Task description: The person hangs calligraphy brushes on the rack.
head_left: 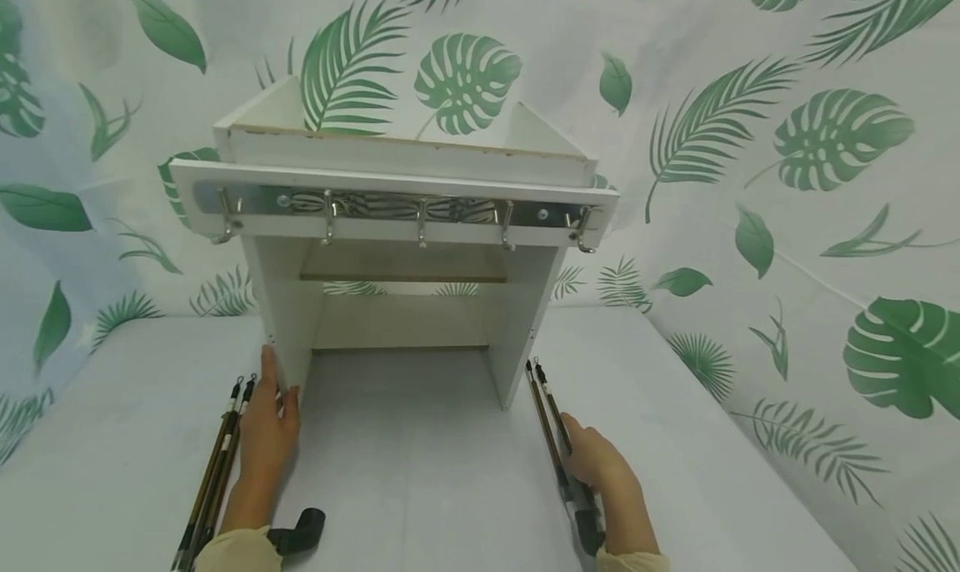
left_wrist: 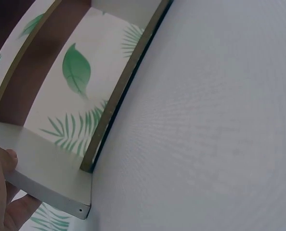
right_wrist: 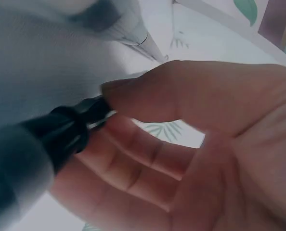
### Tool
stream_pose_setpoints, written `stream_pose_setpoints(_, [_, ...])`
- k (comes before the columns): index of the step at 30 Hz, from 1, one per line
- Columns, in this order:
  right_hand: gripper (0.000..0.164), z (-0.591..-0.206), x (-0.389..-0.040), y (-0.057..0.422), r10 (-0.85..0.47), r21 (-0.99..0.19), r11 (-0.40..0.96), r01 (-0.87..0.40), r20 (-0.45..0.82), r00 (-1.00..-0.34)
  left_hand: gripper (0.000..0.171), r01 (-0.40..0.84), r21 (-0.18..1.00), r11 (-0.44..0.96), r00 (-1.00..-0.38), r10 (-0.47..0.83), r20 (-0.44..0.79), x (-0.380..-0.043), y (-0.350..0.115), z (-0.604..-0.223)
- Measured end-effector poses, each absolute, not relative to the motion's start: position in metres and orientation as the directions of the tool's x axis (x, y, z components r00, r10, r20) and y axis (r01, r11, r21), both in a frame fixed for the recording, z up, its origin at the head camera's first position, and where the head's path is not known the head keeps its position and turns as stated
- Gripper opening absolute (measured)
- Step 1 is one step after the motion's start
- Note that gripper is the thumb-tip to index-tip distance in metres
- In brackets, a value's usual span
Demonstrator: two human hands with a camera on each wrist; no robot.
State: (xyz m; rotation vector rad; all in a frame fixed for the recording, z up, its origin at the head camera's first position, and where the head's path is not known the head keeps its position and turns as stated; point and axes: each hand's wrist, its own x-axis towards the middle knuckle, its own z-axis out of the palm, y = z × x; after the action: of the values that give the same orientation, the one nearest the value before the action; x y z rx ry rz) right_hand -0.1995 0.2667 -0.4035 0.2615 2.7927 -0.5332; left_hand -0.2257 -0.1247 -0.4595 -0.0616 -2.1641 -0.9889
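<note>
A white shelf unit point(head_left: 405, 176) stands in the middle of the head view, a row of metal hooks point(head_left: 422, 222) along its front rail. My left hand point(head_left: 266, 439) grips the lower part of its left side panel point(head_left: 281, 305). In the left wrist view, the thumb point(left_wrist: 7, 159) lies on the panel's inner face with fingers behind. My right hand point(head_left: 603, 464) pinches the black end of a slim looped rod, apparently a calligraphy brush point(right_wrist: 61, 130), between thumb and fingers. Beside it lies another brush point(head_left: 543, 422); its blurred pale end shows in the right wrist view.
More brown-and-black brushes point(head_left: 217, 472) with end loops lie left of my left forearm. The shelf stands on a pale tabletop point(head_left: 405, 472). A leaf-printed cloth point(head_left: 697, 180) hangs behind and to the sides. Black wrist gear point(head_left: 300, 532) sits at the left cuff.
</note>
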Motion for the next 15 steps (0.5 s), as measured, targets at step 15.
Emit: stream_pose_setpoints(15, [0.075,-0.379,-0.197,0.276,0.038,-0.408,0.905,0.122,-0.207,-0.978,0.076,0.325,0.615,0.718,-0.718,-0.236,0.655,-0.226,-0.126,-0.460])
